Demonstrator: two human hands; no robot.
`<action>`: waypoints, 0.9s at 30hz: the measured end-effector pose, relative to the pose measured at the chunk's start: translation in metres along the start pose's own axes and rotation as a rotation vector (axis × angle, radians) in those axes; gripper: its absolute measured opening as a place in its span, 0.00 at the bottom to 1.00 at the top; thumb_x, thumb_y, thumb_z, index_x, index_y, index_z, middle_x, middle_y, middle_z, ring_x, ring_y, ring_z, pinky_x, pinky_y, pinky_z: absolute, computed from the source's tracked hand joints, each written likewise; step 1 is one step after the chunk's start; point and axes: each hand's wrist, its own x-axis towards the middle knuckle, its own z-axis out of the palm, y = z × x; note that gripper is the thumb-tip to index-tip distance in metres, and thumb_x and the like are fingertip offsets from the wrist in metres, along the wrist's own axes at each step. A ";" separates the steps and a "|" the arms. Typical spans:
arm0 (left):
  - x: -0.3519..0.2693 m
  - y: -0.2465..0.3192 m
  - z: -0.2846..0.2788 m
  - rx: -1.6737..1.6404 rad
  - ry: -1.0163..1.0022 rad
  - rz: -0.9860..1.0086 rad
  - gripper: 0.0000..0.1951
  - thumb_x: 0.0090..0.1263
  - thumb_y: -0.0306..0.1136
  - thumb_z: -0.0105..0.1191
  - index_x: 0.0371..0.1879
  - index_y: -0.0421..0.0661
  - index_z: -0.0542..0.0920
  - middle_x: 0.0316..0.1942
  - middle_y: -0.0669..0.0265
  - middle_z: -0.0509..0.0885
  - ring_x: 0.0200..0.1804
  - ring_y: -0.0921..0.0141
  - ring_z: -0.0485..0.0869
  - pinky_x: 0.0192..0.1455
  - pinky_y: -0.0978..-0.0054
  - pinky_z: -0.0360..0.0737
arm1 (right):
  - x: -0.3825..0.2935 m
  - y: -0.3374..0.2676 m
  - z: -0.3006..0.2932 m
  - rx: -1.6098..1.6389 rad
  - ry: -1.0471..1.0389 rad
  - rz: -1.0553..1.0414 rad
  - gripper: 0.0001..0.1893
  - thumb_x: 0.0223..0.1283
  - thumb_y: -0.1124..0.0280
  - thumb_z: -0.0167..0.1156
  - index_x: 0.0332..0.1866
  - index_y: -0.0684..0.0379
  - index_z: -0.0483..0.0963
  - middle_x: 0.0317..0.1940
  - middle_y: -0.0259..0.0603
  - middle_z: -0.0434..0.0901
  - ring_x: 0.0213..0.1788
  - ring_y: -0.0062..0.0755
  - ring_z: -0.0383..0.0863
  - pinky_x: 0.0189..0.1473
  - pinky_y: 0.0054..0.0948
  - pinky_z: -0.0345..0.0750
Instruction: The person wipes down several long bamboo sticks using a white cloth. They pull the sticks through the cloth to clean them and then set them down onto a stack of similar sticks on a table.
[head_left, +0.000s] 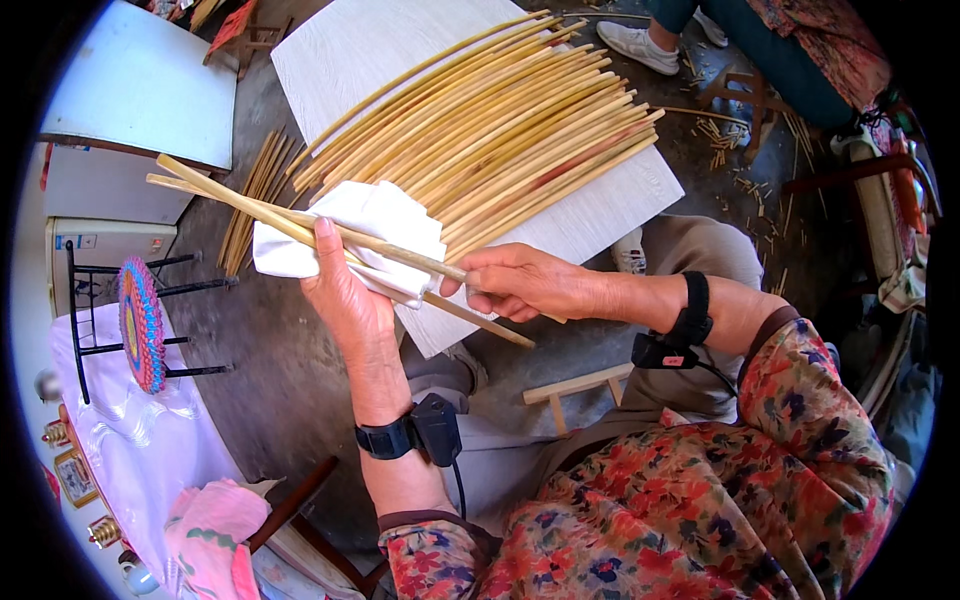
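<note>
My left hand (346, 296) is closed around a white cloth (386, 210) and two slender peeled wooden sticks, its thumb lying over them. The two sticks cross near their far-left ends. Between the thumb and fingers of my right hand (529, 281) is the near end of the upper stick (409, 257). The lower stick (480, 320) passes beneath the cloth and sticks out below my right fingers. Just beyond both hands, a wide row of similar sticks (487, 124) lies side by side on a pale wood-grain board (600, 206). The cloth hides part of the held sticks.
More sticks (259, 187) lean beside the board's left side. Short offcuts (724, 142) litter the floor at right, near another person's shoe (637, 46). A black metal stool (142, 322) with a colourful cover is at left. A wooden frame (577, 386) stands between my legs.
</note>
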 end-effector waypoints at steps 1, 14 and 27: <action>0.001 -0.001 -0.001 -0.006 0.007 -0.011 0.25 0.65 0.39 0.53 0.55 0.36 0.65 0.49 0.57 0.73 0.51 0.65 0.74 0.54 0.66 0.73 | 0.001 -0.001 0.000 0.003 0.006 0.005 0.17 0.67 0.63 0.40 0.52 0.61 0.68 0.23 0.25 0.61 0.19 0.10 0.53 0.18 0.12 0.53; 0.001 -0.011 0.000 -0.162 -0.056 -0.062 0.19 0.66 0.32 0.51 0.55 0.40 0.66 0.47 0.63 0.75 0.49 0.70 0.75 0.52 0.69 0.73 | 0.007 0.013 -0.008 -0.381 0.184 -0.088 0.19 0.63 0.55 0.49 0.44 0.62 0.69 0.28 0.39 0.75 0.29 0.25 0.75 0.32 0.25 0.74; -0.010 -0.013 0.015 -0.482 -0.098 -0.289 0.19 0.66 0.37 0.51 0.53 0.47 0.67 0.45 0.67 0.75 0.49 0.69 0.75 0.52 0.68 0.73 | -0.004 0.027 0.010 -0.338 0.161 -0.057 0.15 0.67 0.59 0.43 0.44 0.61 0.66 0.21 0.32 0.66 0.20 0.18 0.64 0.22 0.20 0.65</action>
